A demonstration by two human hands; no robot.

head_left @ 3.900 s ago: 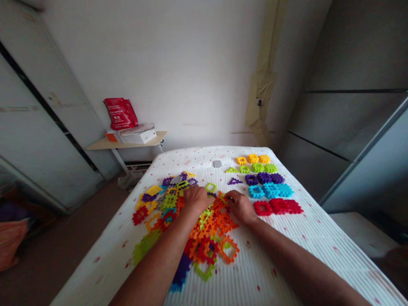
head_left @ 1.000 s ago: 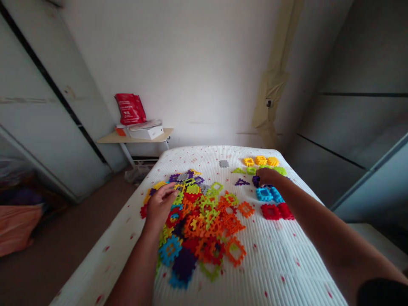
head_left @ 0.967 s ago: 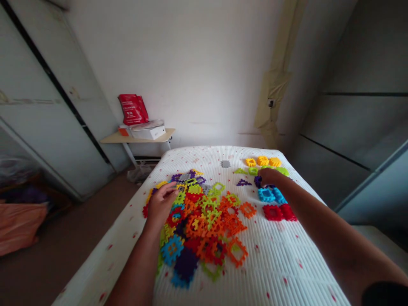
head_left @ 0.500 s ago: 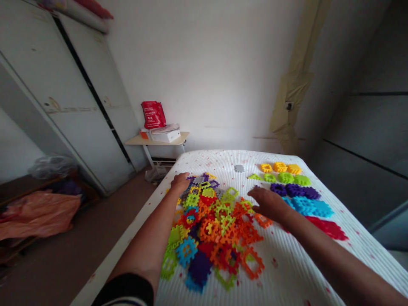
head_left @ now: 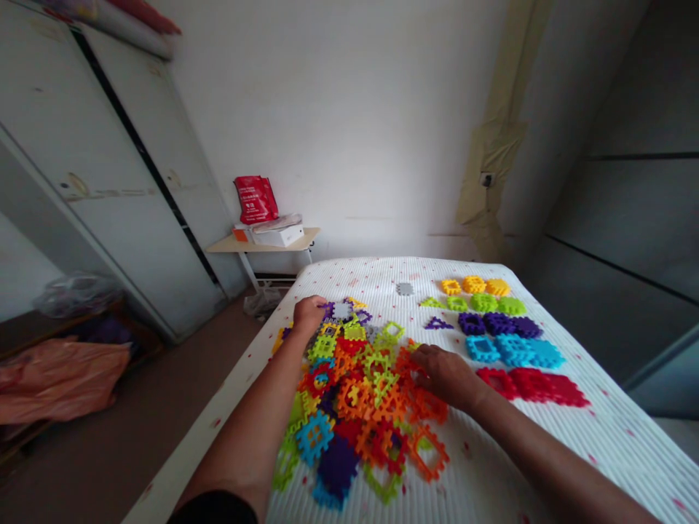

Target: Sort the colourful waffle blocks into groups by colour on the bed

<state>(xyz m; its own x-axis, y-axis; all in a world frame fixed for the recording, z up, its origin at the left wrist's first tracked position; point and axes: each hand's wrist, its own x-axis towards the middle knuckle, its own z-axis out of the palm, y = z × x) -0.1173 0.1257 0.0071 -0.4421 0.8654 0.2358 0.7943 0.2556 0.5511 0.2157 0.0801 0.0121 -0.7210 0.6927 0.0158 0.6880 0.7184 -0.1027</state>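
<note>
A heap of several plastic interlocking tiles (head_left: pixel 354 393) in mixed colours lies on a white ribbed bed (head_left: pixel 480 480). My left hand (head_left: pixel 307 314) reaches to the heap's far left edge, fingers curled on a grey tile (head_left: pixel 342 311). My right hand (head_left: pixel 445 372) rests palm down on orange tiles at the heap's right side, fingers bent. Sorted rows lie to the right: yellow tiles (head_left: pixel 474 285), green tiles (head_left: pixel 483 303), purple tiles (head_left: pixel 496 324), blue tiles (head_left: pixel 513 351) and red tiles (head_left: pixel 532 384). A lone grey tile (head_left: pixel 405 289) sits further back.
A small side table (head_left: pixel 262 244) with a red bag (head_left: pixel 255 199) and a white box stands against the far wall. A wardrobe (head_left: pixel 98 182) is on the left, with an orange bag (head_left: pixel 54 375) on the floor. Grey panels line the right side.
My right hand came back from the purple row to the heap's right side. My left hand stretched forward to the grey tile at the far edge of the heap.
</note>
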